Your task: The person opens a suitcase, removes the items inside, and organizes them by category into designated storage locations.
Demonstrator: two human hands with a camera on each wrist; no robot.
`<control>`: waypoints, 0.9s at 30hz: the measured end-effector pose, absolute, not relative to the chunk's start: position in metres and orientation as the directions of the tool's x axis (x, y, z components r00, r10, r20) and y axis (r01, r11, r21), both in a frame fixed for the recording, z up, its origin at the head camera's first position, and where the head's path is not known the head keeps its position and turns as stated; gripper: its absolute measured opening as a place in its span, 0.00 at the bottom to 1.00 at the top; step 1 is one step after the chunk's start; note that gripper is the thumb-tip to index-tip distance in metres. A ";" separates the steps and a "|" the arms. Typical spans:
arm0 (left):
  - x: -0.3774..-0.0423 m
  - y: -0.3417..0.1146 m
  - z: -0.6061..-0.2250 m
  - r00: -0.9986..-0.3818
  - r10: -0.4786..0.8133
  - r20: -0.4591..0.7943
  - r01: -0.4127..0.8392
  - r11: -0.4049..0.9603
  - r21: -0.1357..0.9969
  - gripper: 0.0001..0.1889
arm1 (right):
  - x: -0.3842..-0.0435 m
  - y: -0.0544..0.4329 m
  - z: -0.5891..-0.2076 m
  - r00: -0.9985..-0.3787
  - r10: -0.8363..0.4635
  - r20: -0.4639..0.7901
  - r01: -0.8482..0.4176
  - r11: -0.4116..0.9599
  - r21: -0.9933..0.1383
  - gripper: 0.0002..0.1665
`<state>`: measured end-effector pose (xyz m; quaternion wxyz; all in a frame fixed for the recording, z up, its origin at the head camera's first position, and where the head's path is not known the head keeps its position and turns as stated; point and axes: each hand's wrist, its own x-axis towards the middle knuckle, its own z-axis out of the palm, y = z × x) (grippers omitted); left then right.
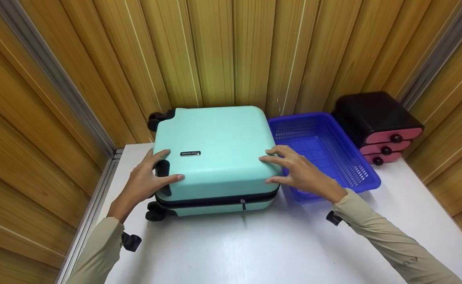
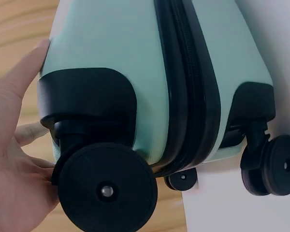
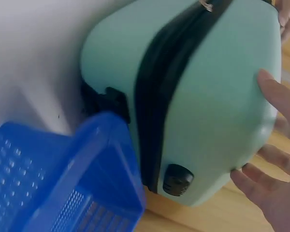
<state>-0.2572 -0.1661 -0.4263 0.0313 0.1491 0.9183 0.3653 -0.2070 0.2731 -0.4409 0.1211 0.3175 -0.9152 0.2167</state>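
Observation:
A mint-green hard-shell suitcase (image 1: 215, 138) lies flat on the white table, its black zipper band (image 1: 211, 201) running round the side. Its black wheels (image 2: 108, 191) face left. My left hand (image 1: 144, 177) rests on the left end at the near corner, thumb and index finger spread on the shell and the other fingers beside the wheel housing. At the right end, my right hand (image 1: 300, 167) touches the top with spread fingers, thumb low near the front edge. A zipper pull (image 1: 243, 203) hangs at the front. In the right wrist view a black fitting (image 3: 178, 180) shows on the end.
A blue plastic basket (image 1: 367, 179) with perforated walls stands close against the suitcase's right end. Behind it to the right is a black box with pink drawers (image 1: 392, 136). Wood-look panels (image 1: 250, 51) wall in the table (image 1: 231, 252) at back and sides.

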 end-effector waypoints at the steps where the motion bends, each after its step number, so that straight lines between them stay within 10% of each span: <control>1: -0.257 -0.159 -0.426 -0.952 0.296 0.081 0.273 0.692 0.668 0.53 | -0.208 0.277 -0.438 -0.779 -0.524 0.344 -0.622 0.714 -0.322 0.36; 4: -0.251 -0.132 -0.426 -0.894 0.326 0.306 0.447 0.686 0.574 0.45 | -0.211 0.285 -0.429 -0.814 -0.508 0.281 -0.579 0.740 -0.343 0.36; 8: -0.228 -0.078 -0.434 -0.623 0.409 0.667 0.733 0.602 0.317 0.23 | -0.214 0.289 -0.421 -0.834 -0.510 0.212 -0.552 0.750 -0.364 0.39; 12: -0.199 -0.031 -0.458 -0.570 0.496 0.655 0.817 0.422 0.392 0.10 | -0.216 0.285 -0.419 -0.801 -0.563 0.205 -0.598 0.737 -0.314 0.42; 17: -0.178 -0.013 -0.495 -0.788 0.579 0.209 0.446 0.304 0.841 0.15 | -0.218 0.275 -0.419 -0.771 -0.598 0.220 -0.637 0.731 -0.246 0.44; 21: -0.177 -0.011 -0.511 -0.754 0.642 -0.139 0.025 0.240 0.970 0.27 | -0.216 0.270 -0.417 -0.793 -0.578 0.195 -0.610 0.750 -0.258 0.44; 27: -0.179 0.010 -0.523 -0.718 0.643 -0.266 -0.311 0.046 0.949 0.28 | -0.214 0.266 -0.414 -0.824 -0.546 0.151 -0.564 0.765 -0.311 0.45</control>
